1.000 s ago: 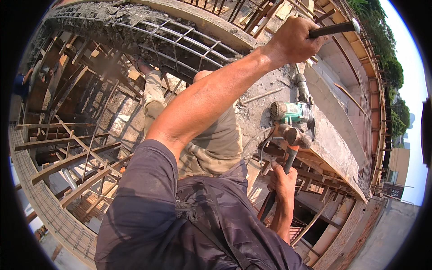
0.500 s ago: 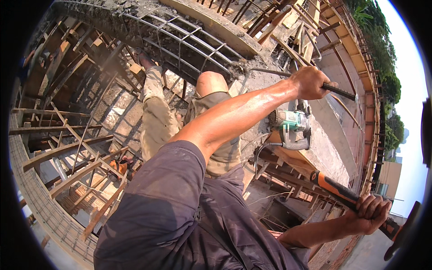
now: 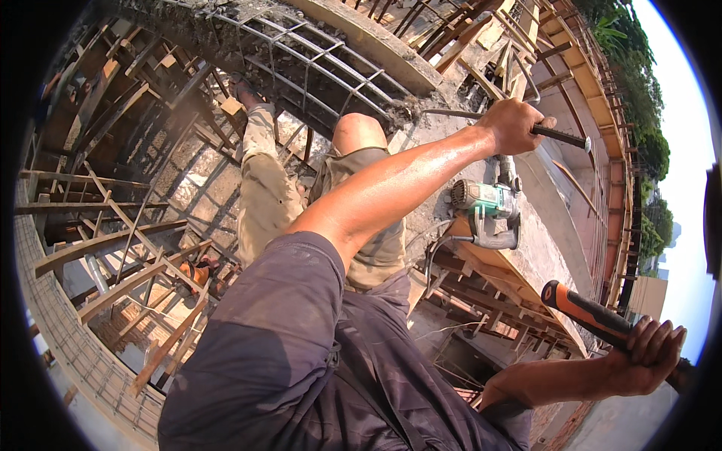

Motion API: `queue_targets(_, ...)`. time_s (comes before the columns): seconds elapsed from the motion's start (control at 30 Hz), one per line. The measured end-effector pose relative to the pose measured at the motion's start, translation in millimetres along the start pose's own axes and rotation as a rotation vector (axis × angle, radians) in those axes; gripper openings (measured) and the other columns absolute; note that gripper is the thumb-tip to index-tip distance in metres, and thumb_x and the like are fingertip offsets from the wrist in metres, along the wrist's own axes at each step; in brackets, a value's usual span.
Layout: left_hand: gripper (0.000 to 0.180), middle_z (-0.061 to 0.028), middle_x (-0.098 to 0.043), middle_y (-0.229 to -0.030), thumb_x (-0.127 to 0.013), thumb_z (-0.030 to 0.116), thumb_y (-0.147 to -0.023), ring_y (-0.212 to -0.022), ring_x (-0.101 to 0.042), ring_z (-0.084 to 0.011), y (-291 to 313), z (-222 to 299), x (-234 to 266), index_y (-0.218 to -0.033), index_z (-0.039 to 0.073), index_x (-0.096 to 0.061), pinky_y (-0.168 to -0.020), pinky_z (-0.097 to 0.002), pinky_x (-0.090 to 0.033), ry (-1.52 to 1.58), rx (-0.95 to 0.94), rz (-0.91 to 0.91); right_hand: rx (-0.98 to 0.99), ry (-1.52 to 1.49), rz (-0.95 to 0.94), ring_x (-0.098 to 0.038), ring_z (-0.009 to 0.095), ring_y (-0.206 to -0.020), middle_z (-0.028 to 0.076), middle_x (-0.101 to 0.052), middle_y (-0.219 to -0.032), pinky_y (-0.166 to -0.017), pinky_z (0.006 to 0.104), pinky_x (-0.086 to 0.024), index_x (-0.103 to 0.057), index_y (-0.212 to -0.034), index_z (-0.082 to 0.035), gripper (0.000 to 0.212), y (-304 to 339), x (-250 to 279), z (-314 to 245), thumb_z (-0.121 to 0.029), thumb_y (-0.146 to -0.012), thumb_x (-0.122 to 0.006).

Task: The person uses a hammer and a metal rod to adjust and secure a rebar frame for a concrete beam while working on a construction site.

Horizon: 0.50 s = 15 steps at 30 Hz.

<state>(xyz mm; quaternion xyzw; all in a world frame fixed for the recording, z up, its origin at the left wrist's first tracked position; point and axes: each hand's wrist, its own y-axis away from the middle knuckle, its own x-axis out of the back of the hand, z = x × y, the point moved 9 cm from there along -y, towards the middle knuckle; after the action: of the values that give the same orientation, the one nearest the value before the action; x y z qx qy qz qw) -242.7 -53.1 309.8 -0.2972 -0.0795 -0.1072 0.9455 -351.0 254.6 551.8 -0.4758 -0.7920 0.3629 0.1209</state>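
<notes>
Here: concrete ledge (image 3: 543,252); green power tool (image 3: 487,199), lying at left edge; orange-and-black handle (image 3: 590,316), grasped by fingers of right hand (image 3: 648,358), near lower corner; dark metal rod (image 3: 562,137), clenched in fingers of left hand (image 3: 514,128), over ledge.

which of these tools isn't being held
The green power tool, on the concrete: the left hand grips the metal bar, the right hand the orange-and-black handle.
</notes>
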Motion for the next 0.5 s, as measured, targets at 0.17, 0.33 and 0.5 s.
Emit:
queue_targets(0.17, 0.044, -0.0177, -0.066, -0.068, -0.056, 0.045, -0.093, -0.071, -0.067, -0.0376, -1.0, 1.5, -14.4, -0.073, 0.009, -0.070, -0.073, -0.0472, -0.053, 0.018, -0.002, -0.030, -0.619, 0.111, -0.619, -0.029, 0.005, -0.042, -0.005, -0.031, -0.051, -0.039, 0.0250, -0.026, -0.043, -0.067, -0.012, 0.031, 87.6, -44.0, 136.3, -0.018, -0.095, -0.055)
queue_targets(0.33, 0.044, -0.0190, -0.063, -0.063, -0.056, 0.042, -0.095, -0.066, -0.066, -0.0383, -2.4, -8.9, 19.0, -0.072, 0.007, -0.069, -0.064, -0.0466, -0.051, 0.054, 0.052, 0.078, -0.814, 0.400, -0.680, -0.031, 0.005, -0.039, -0.005, -0.038, -0.053, -0.036, 0.0236, -0.024, -0.046, -0.073, -0.010, 0.025, 124.7, -21.7, 158.4, -0.017, -0.087, -0.066)
queue_targets(0.5, 0.043, -0.0169, -0.066, -0.066, -0.053, 0.042, -0.096, -0.069, -0.068, -0.0357, -0.6, -6.3, 14.4, -0.076, 0.009, -0.072, -0.070, -0.0459, -0.054, -0.029, 0.053, 0.036, -0.330, -0.129, -0.493, -0.022, 0.004, -0.036, -0.005, -0.026, -0.051, -0.032, 0.0217, -0.021, -0.045, -0.076, -0.010, 0.026, 25.0, -16.2, 54.2, -0.019, -0.099, -0.052)
